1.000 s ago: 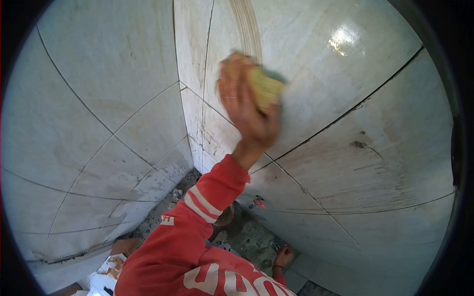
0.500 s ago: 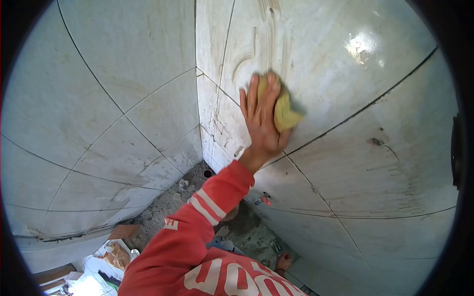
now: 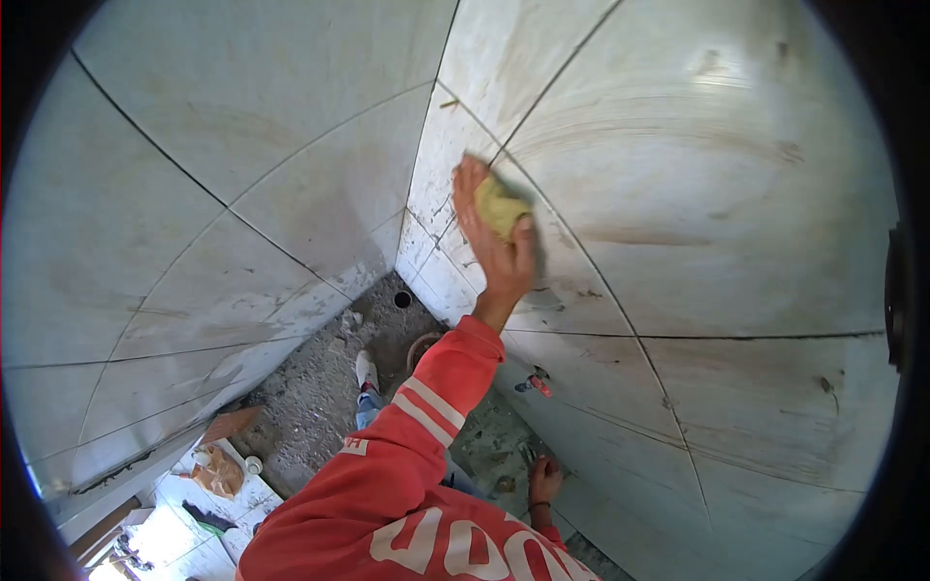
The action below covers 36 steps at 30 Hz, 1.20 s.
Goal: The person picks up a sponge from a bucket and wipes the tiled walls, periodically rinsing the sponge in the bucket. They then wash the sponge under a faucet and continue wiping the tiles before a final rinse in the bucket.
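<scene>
My left hand presses a yellow sponge against the tiled wall on the right, close to the corner. Its fingers lie along the sponge's left side and the thumb sits on the right. Brown smears streak the tiles around it. Lower down, my right hand hangs beside the wall, with a dark band at the wrist. Its fingers are curled, and whatever may be in them is too small to make out.
A second tiled wall meets this one at the corner. Rubble covers the grey floor, with a round pipe opening near the corner. A red-handled tap juts from the right wall. A brown bag lies at lower left.
My left hand has slid the sponge down and toward the corner, reaching the tile joint. The view has turned, showing more floor, a shoe and more of my right hand.
</scene>
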{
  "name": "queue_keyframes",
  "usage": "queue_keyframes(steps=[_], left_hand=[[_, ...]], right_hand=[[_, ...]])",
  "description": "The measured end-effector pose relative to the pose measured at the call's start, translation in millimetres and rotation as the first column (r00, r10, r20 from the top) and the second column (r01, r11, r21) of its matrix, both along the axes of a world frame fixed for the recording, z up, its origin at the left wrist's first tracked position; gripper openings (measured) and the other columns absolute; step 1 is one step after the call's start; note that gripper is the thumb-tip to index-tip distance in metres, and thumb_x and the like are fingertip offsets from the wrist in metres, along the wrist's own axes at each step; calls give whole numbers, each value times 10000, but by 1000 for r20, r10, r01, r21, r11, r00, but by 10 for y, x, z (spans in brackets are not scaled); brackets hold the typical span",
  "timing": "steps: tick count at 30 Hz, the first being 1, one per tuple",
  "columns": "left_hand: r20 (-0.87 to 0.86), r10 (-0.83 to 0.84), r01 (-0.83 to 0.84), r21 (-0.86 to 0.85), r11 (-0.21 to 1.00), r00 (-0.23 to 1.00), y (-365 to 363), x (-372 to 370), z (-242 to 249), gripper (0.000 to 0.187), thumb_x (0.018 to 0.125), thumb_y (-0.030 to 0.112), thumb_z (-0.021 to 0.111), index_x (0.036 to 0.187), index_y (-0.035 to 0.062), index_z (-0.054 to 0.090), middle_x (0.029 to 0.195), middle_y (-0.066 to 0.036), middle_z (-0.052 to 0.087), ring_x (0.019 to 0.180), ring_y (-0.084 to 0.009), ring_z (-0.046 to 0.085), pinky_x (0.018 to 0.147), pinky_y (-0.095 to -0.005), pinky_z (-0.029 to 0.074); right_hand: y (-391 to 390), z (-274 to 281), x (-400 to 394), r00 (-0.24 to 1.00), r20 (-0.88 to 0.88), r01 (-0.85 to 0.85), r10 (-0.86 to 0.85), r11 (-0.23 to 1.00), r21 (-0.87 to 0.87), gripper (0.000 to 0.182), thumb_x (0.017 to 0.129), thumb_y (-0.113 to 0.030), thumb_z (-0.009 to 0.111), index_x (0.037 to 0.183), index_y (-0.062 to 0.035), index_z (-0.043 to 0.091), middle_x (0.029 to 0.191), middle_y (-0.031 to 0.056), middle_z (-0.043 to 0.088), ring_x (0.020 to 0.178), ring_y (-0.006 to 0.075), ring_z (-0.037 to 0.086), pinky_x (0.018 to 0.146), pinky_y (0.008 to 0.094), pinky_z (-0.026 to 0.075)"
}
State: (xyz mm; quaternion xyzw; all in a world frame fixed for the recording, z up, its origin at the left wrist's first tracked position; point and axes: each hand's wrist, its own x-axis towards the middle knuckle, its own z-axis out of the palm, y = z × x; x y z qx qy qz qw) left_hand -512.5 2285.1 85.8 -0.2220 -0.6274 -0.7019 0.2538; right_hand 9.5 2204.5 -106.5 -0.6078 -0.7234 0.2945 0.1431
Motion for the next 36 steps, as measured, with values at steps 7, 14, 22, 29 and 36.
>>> queue_keyframes(steps=[7,14,22,29,36], left_hand=[[704,-276,-119,457,882,655,196,-51,-1804,592,1073,277,515,1530,-74,380,1558,-259,422,1473,-375,374,1242,-433,240],[371,-61,-39,257,966,926,178,188,-293,631,1071,333,495,1552,-56,371,1608,-264,367,1503,-441,323,1242,-501,222],[495,-108,-35,271,962,862,369,1036,-1225,688,1097,395,423,1580,-86,327,1667,-269,293,1559,-414,253,1265,-470,177],[332,-77,-25,291,956,940,344,1754,-252,752,1067,402,503,1563,-118,282,1640,-264,319,1529,-357,314,1252,-417,203],[653,-138,-94,307,947,745,491,1632,-1123,674,1109,403,476,1593,-39,321,1631,-199,367,1518,-293,329,1247,-389,222]], right_hand=[[-443,100,380,1000,16,9,-6,983,-186,351,1007,-299,629,864,13,701,652,100,676,549,184,651,535,356,521],[-554,143,601,975,22,220,-220,952,-213,351,1005,-292,620,839,5,704,637,117,688,524,188,660,492,356,505],[-502,-36,709,987,-43,141,-154,964,-226,344,1030,-294,622,860,-1,682,670,95,677,560,160,640,510,335,505],[-422,-36,1014,929,-189,257,-319,922,-290,339,1044,-281,621,877,10,674,687,86,670,550,152,616,491,333,485],[-606,-150,1582,928,-19,340,-372,868,-361,386,1017,-365,629,905,1,682,671,81,648,522,158,603,461,310,452]])
